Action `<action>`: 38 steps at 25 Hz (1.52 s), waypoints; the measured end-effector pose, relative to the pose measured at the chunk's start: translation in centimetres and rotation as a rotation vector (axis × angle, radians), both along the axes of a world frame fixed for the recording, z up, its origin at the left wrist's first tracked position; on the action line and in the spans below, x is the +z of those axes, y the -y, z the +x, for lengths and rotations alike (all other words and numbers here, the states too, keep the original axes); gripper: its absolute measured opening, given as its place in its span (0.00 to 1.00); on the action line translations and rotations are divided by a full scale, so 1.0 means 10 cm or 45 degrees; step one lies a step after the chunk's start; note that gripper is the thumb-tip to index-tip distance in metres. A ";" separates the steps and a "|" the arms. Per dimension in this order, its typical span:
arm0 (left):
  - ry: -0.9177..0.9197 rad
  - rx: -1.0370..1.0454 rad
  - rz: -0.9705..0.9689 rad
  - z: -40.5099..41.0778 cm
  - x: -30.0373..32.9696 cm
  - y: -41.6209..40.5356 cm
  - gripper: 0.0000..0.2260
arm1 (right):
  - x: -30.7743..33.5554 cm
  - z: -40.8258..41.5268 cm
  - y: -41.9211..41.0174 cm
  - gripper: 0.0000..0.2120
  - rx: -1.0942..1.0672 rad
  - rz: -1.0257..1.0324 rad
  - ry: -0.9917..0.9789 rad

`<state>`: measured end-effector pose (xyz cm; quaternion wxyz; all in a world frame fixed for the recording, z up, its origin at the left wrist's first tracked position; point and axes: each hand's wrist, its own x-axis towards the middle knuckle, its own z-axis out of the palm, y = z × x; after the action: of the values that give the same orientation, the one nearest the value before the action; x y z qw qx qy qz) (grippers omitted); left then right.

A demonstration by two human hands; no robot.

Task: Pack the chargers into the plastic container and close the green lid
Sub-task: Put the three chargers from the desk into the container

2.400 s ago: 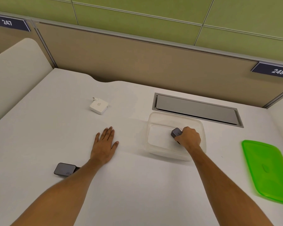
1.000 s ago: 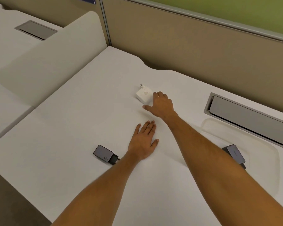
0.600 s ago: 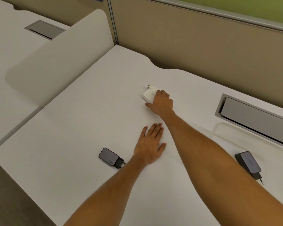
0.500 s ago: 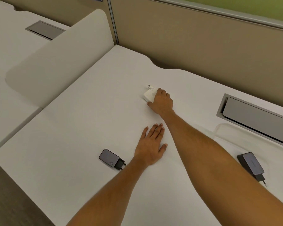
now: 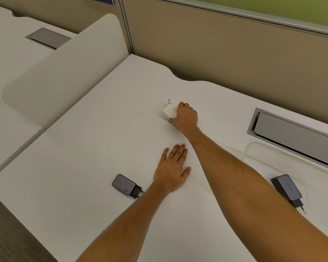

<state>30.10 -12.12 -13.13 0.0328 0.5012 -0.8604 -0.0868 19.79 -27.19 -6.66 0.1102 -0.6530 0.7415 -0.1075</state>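
A white charger with two prongs lies far out on the white desk. My right hand reaches across and closes around its right side, thumb at the near edge. My left hand rests flat on the desk, fingers spread, holding nothing. A dark grey 65W charger lies just left of my left wrist. Another dark grey charger lies inside the clear plastic container at the right, partly behind my right forearm. The green lid is out of view.
A grey cable hatch is set into the desk behind the container. A beige partition wall runs along the far edge. A low white divider separates a neighbouring desk at the left. The desk's near-left edge drops off.
My right hand left a dark charger in the container, crossed left to the white charger and closed on it. The view swung left, so the lid left the frame. My left hand stayed flat.
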 end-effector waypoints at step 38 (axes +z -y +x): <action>-0.015 -0.020 0.044 0.03 0.08 -0.02 0.29 | 0.44 -2.03 -2.75 0.42 -0.363 0.514 0.141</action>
<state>30.38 -11.88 -12.38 0.0286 0.4944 -0.8624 -0.1050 -0.47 0.30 -2.24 0.2625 -0.4997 0.8254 -0.0074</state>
